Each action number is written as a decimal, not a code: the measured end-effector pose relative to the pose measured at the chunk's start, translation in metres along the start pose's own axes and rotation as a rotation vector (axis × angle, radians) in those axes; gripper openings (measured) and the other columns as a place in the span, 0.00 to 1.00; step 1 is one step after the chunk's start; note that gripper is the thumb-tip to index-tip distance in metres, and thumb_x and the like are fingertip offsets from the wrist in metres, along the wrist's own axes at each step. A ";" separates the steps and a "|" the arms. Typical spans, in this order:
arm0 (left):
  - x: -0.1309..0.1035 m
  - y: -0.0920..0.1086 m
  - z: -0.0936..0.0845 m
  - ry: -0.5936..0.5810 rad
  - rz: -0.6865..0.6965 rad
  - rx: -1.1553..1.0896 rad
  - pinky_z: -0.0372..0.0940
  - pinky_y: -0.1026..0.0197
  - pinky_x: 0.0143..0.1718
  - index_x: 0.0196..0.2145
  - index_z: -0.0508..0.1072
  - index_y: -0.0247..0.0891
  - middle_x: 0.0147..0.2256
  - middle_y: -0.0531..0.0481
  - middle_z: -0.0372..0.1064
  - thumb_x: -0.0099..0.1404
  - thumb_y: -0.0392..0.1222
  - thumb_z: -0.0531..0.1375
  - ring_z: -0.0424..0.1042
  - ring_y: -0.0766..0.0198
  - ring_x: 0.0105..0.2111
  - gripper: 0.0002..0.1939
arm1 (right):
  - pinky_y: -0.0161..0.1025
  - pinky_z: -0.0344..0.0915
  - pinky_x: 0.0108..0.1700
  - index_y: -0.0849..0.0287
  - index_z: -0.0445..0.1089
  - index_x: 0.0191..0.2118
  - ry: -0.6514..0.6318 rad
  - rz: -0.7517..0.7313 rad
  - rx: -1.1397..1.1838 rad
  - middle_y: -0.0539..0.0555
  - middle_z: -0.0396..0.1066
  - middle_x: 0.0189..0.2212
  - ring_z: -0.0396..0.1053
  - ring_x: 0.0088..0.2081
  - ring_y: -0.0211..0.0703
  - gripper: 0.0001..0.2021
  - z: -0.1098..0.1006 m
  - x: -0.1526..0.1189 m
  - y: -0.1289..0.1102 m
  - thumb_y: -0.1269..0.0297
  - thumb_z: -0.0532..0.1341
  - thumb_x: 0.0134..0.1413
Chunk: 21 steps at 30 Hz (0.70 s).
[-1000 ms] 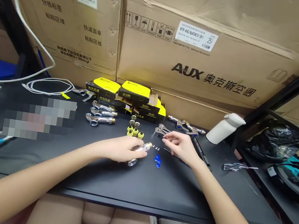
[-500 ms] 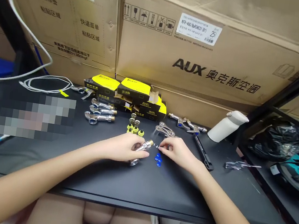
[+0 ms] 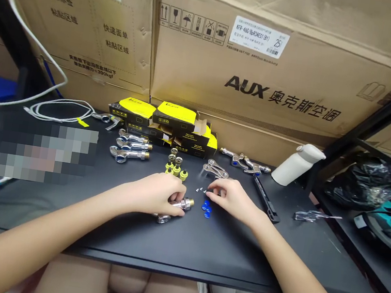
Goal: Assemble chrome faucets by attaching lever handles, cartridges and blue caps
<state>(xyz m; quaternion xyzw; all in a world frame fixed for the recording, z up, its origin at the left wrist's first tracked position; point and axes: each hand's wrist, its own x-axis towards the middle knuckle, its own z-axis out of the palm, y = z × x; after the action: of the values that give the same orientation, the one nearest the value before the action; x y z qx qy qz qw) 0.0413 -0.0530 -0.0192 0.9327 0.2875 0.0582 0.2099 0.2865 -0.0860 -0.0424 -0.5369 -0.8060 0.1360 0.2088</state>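
My left hand [image 3: 155, 193] is closed on a chrome fitting [image 3: 182, 204] with a brass end, low over the black table. Beside several small screws [image 3: 200, 190], my right hand [image 3: 233, 199] has its thumb and fingertips pinched together; whether anything is between them is too small to tell. Blue discs [image 3: 206, 209] lie just below those fingertips. Behind my left hand stand yellow-and-black cartridges [image 3: 176, 170] and metal rings [image 3: 172, 158]. Metal handles [image 3: 215, 169] rest behind my right hand. Several more chrome fittings [image 3: 130, 155] lie to the left.
Yellow-and-black boxes [image 3: 174, 115] are stacked against large cartons [image 3: 282, 81]. Right of my hand lie a black tool [image 3: 264, 198], a white bottle [image 3: 297, 165] and a clear plastic wrapper [image 3: 312, 216]. A white cable [image 3: 57, 109] coils at the back left.
My left hand has moved slightly left and down with the fitting, which now lies flatter. More screws show between my hands. My right hand has barely moved.
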 end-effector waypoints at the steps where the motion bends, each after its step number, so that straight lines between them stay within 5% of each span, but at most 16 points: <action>1: 0.000 0.000 -0.001 0.007 0.003 0.002 0.52 0.65 0.26 0.24 0.68 0.38 0.26 0.52 0.70 0.56 0.55 0.62 0.65 0.64 0.26 0.17 | 0.34 0.59 0.33 0.62 0.74 0.36 0.005 -0.003 0.000 0.51 0.71 0.26 0.64 0.26 0.36 0.06 0.000 0.000 0.000 0.65 0.62 0.54; 9: 0.003 -0.029 -0.035 0.423 -0.112 0.028 0.54 0.65 0.27 0.34 0.71 0.36 0.29 0.52 0.68 0.60 0.54 0.58 0.62 0.67 0.25 0.17 | 0.34 0.60 0.32 0.62 0.74 0.36 0.064 -0.006 0.003 0.51 0.70 0.26 0.62 0.23 0.35 0.07 -0.003 -0.002 -0.004 0.68 0.59 0.56; 14: 0.001 -0.055 -0.046 0.201 -0.107 0.014 0.56 0.66 0.27 0.35 0.72 0.37 0.30 0.53 0.68 0.50 0.59 0.65 0.64 0.66 0.26 0.23 | 0.35 0.60 0.32 0.62 0.74 0.36 0.094 -0.010 0.004 0.51 0.70 0.25 0.61 0.23 0.34 0.07 -0.002 -0.002 -0.006 0.69 0.59 0.56; 21: 0.006 -0.051 -0.033 0.190 -0.113 0.127 0.55 0.64 0.28 0.32 0.74 0.37 0.27 0.51 0.71 0.55 0.54 0.61 0.67 0.63 0.26 0.16 | 0.34 0.59 0.31 0.62 0.74 0.36 0.095 -0.028 0.008 0.51 0.69 0.25 0.60 0.22 0.34 0.07 -0.002 -0.001 -0.005 0.67 0.59 0.57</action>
<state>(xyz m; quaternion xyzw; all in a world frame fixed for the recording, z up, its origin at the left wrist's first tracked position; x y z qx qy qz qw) 0.0128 -0.0004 -0.0112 0.9166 0.3613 0.1162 0.1253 0.2834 -0.0892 -0.0388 -0.5306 -0.8021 0.1105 0.2508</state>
